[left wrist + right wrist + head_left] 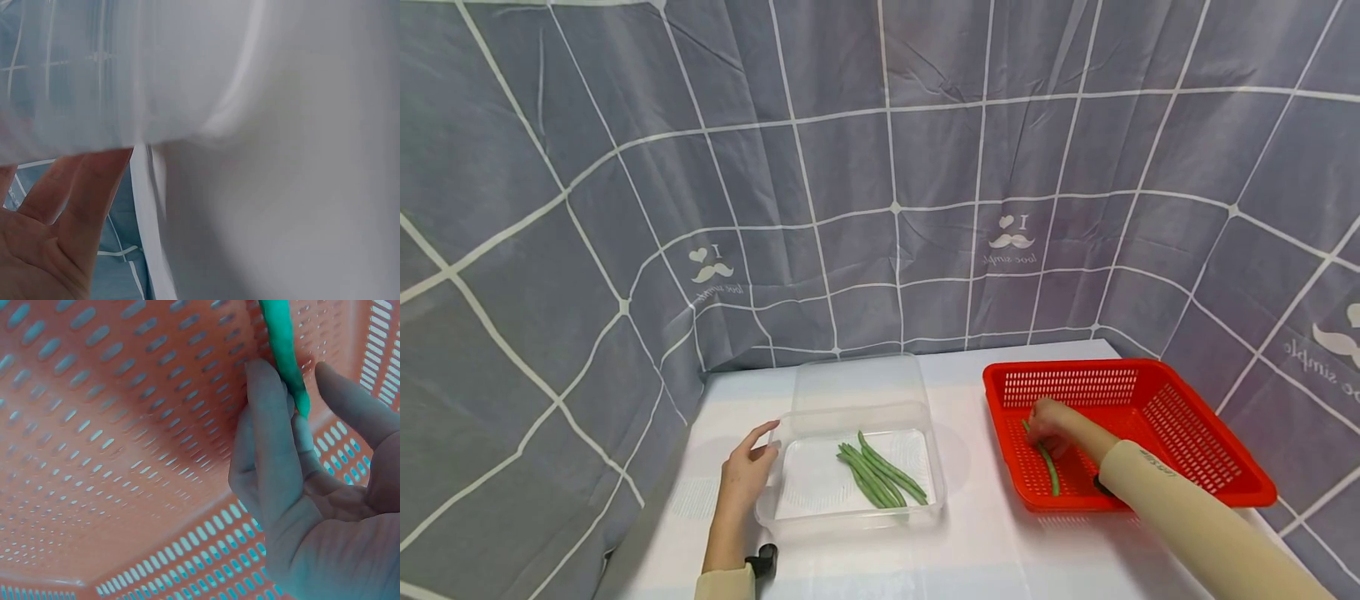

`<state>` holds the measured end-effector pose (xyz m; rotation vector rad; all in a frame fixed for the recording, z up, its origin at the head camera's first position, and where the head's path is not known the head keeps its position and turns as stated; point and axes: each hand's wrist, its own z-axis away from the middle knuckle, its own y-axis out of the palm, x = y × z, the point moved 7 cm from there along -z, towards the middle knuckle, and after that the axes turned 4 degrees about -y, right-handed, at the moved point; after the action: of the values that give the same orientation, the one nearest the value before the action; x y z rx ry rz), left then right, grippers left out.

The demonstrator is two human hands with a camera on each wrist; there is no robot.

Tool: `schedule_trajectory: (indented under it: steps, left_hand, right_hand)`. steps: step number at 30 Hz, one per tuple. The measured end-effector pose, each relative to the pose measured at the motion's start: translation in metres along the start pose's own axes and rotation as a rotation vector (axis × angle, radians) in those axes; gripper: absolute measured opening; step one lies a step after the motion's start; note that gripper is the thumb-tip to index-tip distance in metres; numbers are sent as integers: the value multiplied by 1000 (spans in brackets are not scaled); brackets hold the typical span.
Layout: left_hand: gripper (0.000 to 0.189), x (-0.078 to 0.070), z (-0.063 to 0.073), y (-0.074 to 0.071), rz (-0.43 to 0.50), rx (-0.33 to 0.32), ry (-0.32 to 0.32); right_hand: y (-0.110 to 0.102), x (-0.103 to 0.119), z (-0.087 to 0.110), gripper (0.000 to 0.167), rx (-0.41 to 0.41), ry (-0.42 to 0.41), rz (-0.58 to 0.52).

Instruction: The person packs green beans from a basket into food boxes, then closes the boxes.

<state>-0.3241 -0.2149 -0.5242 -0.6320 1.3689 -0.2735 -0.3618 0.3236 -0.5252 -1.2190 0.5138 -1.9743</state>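
Observation:
A clear plastic container (820, 525) stands on the table with several green beans (880, 475) lying in its right half. Fingers of my left hand (748, 471) touch its left side, and the left wrist view shows the hand (56, 219) with straight fingers against the clear wall (69, 119). Inside a red basket (1187, 400), my right hand (1051, 425) reaches down to one green bean (1052, 479). From the right wrist, the bean (284, 344) lies between fingers and thumb of the hand (300, 494); the fingers are beside it and the thumb stands apart from it.
Behind the container lies a flat clear panel (857, 383), like a lid. The white tabletop (970, 533) extends between container and basket. A grey checked curtain (925, 167) encloses the table at the back and sides.

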Motion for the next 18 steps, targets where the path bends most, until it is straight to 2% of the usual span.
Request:
schedule_trajectory:
  steps: [4,7,13,16,18]
  left_hand:
    - [46,0,1,-1,2,-1,8]
    - [45,-1,3,-2,5,-1,10]
    - [46,-2,4,-2,11,5,19]
    - [47,-2,4,-1,11,2,18]
    - [47,-3,4,-1,13,1,15]
  right_hand:
    - [1,5,0,35,-49,-19,65]
    - [2,5,0,37,-47,-26,76]
    - [4,7,1,45,-19,-37,24]
    - [4,8,2,43,3,-44,-24]
    - [3,8,3,36,10,-54,-51]
